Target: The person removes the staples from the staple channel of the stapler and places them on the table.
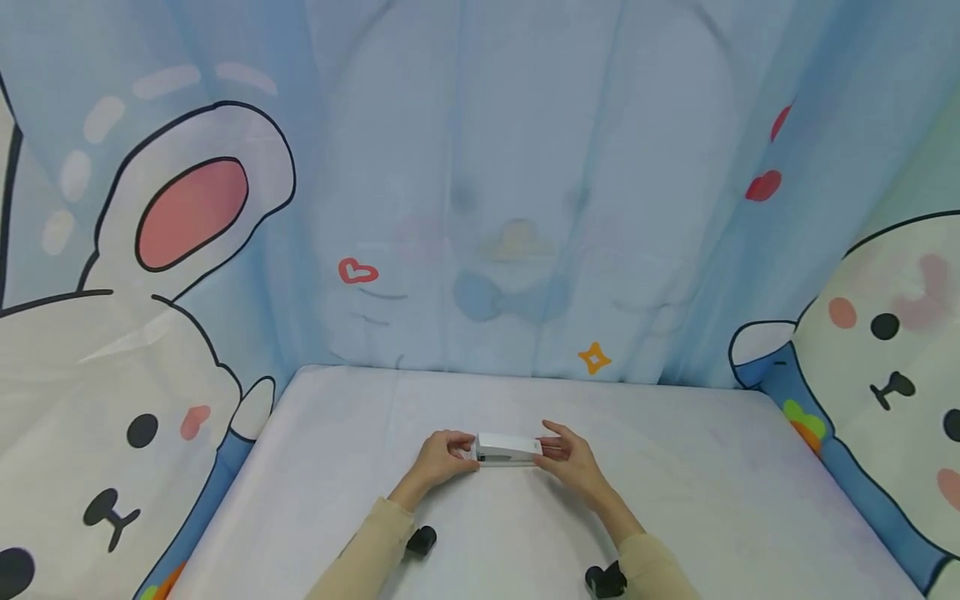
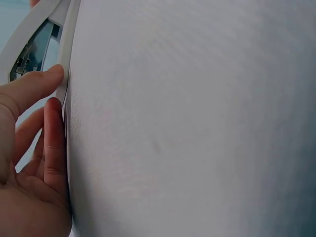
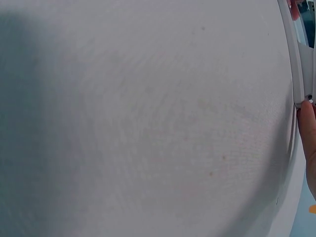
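Note:
A white stapler (image 1: 508,447) lies lengthwise across the white table, with its long side toward me. My left hand (image 1: 438,458) holds its left end, thumb at the front along the base and fingers behind. At the other end, my right hand (image 1: 573,463) grips the stapler between thumb and fingers, the index finger raised off it. In the left wrist view the metal inside the stapler (image 2: 35,48) shows between its upper arm and base, and the thumb (image 2: 42,85) presses against the base edge. The right wrist view catches only a fingertip (image 3: 307,123) at the base's end.
A white cloth covers the table (image 1: 510,533). Behind it hangs a light blue curtain (image 1: 420,167) with cartoon animals, reaching round both sides. Small black devices (image 1: 422,541) sit at each wrist, beside the beige sleeves (image 1: 367,554).

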Demonstrator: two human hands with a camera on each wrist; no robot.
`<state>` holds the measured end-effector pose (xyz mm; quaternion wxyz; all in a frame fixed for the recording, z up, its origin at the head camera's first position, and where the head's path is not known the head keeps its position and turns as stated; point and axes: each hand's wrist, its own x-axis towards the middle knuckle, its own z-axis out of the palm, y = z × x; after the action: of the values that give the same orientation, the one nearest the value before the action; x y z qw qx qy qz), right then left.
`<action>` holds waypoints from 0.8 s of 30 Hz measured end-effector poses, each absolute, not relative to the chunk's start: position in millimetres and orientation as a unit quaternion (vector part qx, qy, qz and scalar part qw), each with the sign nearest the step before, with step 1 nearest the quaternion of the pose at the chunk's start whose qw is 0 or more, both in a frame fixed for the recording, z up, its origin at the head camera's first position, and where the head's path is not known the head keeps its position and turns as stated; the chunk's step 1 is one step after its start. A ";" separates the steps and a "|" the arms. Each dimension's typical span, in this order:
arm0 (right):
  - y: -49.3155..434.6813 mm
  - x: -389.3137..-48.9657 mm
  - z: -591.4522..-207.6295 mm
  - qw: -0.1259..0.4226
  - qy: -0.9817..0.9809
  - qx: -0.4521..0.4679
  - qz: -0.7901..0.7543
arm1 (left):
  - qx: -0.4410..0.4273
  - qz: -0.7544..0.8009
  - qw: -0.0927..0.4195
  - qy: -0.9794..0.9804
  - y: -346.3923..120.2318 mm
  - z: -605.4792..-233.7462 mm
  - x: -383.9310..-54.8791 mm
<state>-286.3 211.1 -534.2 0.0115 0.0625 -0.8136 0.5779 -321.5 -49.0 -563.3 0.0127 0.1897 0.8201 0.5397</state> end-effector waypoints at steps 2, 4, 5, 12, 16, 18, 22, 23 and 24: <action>211.8 -287.5 -534.7 0.008 -0.813 0.056 0.580 | 0.198 0.544 0.008 0.815 -49.7 -563.2 -321.7; 213.9 -291.1 -540.8 0.007 -0.812 0.050 0.581 | 0.202 0.550 0.010 0.811 -50.5 -563.0 -321.3; 215.1 -292.7 -544.6 0.008 -0.812 0.049 0.582 | 0.203 0.551 0.012 0.809 -50.9 -563.2 -321.2; 214.9 -291.9 -543.0 0.009 -0.811 0.052 0.583 | 0.204 0.537 0.009 0.818 -51.0 -564.8 -320.4; 215.0 -293.1 -540.9 0.011 -0.817 0.057 0.573 | 0.201 0.534 0.006 0.822 -50.2 -564.7 -320.0; 215.3 -294.6 -540.1 0.014 -0.825 0.066 0.561 | 0.201 0.532 0.003 0.823 -50.0 -564.7 -319.8; 212.3 -298.8 -534.9 0.027 -0.844 0.083 0.529 | 0.200 0.528 0.004 0.825 -50.0 -564.8 -319.4; 210.6 -300.5 -533.0 0.027 -0.848 0.087 0.522 | 0.199 0.526 0.005 0.827 -50.0 -564.8 -319.3; 208.5 -302.1 -530.6 0.028 -0.853 0.092 0.514 | 0.197 0.524 0.006 0.829 -49.9 -564.9 -319.2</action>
<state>-302.1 208.5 -530.6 0.0282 0.0922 -0.8525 0.5138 -319.2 -49.9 -564.9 0.0056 0.1974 0.8288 0.5235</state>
